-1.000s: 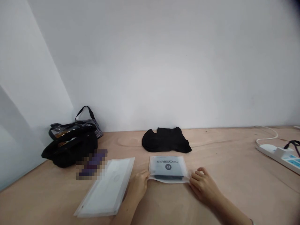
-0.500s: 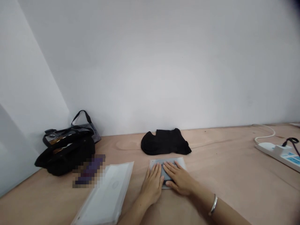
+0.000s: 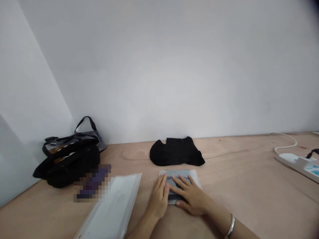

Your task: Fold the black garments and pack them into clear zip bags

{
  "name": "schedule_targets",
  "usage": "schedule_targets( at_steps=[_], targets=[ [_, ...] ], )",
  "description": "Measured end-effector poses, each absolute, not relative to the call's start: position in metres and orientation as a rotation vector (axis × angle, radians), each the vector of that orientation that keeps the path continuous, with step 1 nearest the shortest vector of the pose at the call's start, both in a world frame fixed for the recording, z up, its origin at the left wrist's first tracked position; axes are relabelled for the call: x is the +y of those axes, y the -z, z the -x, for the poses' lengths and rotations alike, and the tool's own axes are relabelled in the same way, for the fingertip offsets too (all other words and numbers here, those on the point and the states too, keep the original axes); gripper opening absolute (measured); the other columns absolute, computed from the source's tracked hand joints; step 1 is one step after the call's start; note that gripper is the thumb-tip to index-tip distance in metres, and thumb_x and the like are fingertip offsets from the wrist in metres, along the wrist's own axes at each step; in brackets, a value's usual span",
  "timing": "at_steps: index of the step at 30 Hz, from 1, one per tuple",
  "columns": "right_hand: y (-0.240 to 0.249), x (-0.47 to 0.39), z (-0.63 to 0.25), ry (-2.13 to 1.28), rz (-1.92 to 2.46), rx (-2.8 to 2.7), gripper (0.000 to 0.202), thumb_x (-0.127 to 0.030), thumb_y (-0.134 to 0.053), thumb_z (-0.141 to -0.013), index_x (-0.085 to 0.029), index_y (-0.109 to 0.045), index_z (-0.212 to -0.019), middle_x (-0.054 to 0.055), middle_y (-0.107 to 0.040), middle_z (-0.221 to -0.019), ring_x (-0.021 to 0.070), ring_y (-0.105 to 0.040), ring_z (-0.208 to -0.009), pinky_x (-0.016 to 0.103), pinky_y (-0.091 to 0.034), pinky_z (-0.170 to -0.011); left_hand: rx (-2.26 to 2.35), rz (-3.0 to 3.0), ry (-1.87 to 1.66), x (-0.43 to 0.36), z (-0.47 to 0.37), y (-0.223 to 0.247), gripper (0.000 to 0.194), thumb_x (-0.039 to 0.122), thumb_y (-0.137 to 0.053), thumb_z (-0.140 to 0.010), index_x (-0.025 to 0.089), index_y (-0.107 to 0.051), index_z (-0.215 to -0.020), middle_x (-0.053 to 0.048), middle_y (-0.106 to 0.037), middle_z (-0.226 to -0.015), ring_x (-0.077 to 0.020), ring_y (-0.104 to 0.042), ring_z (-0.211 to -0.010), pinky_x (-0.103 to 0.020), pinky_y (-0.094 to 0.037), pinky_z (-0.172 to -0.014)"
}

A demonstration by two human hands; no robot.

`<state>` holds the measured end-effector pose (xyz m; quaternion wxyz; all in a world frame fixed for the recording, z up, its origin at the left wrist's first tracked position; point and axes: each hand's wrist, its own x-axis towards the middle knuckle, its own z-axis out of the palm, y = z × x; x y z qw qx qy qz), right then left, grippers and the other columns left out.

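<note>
A small clear plastic pouch [image 3: 179, 173] lies flat on the table, with a grey item bearing dark letters inside it. My left hand [image 3: 159, 196] rests on the pouch's left side, fingers stretched out. Over its right part, my right hand [image 3: 193, 196] is spread flat, the fingertips near the lettering; a silver bangle circles that wrist. Both palms hide part of the pouch. Just beyond it lies a pair of black socks [image 3: 176, 152], flat and side by side or stacked; I cannot tell which.
Stacked frosted plastic bags [image 3: 114, 202] lie left of my hands. Farther left are a blurred purple item [image 3: 94, 182], a black bag [image 3: 74, 166] and a striped bag [image 3: 101, 141]. A white power strip [image 3: 296, 162] with cables is at right. A white wall stands behind.
My right hand has slid slightly down and its fingers have spread, uncovering more lettering. My left hand has drawn a little toward the pouch's left edge. The view has shifted slightly.
</note>
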<state>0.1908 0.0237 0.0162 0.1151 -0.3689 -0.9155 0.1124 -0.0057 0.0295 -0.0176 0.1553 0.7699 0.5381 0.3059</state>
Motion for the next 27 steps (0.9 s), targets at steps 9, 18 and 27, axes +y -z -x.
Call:
schedule_targets(
  at_steps=[9, 18, 27],
  targets=[
    [0.026, -0.01, -0.206, -0.107, 1.733, -2.271, 0.054, -0.053, -0.044, -0.079, -0.041, -0.031, -0.131, 0.012, -0.03, -0.139, 0.0487, -0.028, -0.118, 0.072, -0.028, -0.075, 1.613, -2.215, -0.866, 0.028, 0.006, 0.016, 0.044, 0.036, -0.026, -0.09, 0.016, -0.047, -0.122, -0.008, -0.047, -0.128, -0.0207, -0.036, -0.122, -0.041, -0.027, -0.103],
    [0.017, 0.037, -0.292, -0.212, 2.576, -1.512, 0.063, -0.061, -0.028, -0.08, -0.03, -0.029, -0.134, 0.021, -0.027, -0.138, 0.0512, -0.03, -0.115, 0.077, -0.02, -0.069, 1.628, -2.389, -0.611, 0.023, 0.001, 0.009, 0.045, 0.039, -0.026, -0.09, 0.018, -0.045, -0.124, -0.009, -0.043, -0.131, -0.0229, -0.031, -0.125, -0.045, -0.02, -0.105],
    [0.001, 0.052, -0.28, 0.08, 2.451, -1.642, 0.06, -0.049, -0.03, -0.084, -0.016, -0.032, -0.133, 0.023, -0.024, -0.138, 0.048, -0.016, -0.123, 0.075, -0.006, -0.082, 1.7, -2.469, -0.571, 0.032, -0.001, 0.014, 0.046, 0.042, -0.026, -0.09, 0.019, -0.041, -0.127, -0.008, -0.033, -0.138, -0.0224, -0.024, -0.128, -0.041, -0.02, -0.105]
  ],
)
